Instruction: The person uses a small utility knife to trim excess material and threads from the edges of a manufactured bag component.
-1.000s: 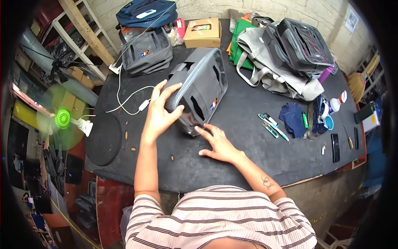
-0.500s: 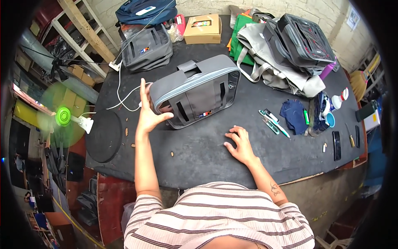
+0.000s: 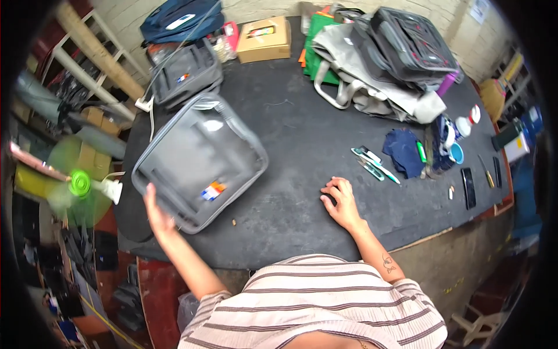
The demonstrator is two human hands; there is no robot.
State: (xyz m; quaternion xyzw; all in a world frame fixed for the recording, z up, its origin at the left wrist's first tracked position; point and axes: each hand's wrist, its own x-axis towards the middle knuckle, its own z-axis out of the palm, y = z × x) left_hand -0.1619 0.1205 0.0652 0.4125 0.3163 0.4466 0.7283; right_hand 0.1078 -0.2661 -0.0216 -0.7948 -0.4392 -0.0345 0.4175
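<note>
A grey zippered bag [image 3: 200, 157] with a clear front panel and a small coloured label lies on the dark tabletop, left of the middle. It is turned aslant and slightly blurred. At its lower left edge is my left hand [image 3: 160, 218], fingers stretched out and thumb apart. The hand is blurred, and I cannot tell whether it touches the edge. My right hand [image 3: 342, 203] rests on the table to the right, fingers loosely bent with nothing in them. Beyond it lie thread snips [image 3: 371, 170] and a pale teal pen-like tool [image 3: 381, 166].
A stack of grey bags [image 3: 189, 72] and a cardboard box [image 3: 264, 42] stand at the back. More bags [image 3: 401, 49] pile up at the far right. Dark blue cloth [image 3: 403, 152], a spray bottle [image 3: 467, 123] and a phone [image 3: 468, 188] lie right. A green fan [image 3: 79, 183] spins left.
The grey bag has gone from standing upright near the middle to lying turned on the left. My left hand has moved left and nearer to me. My right hand has hardly moved.
</note>
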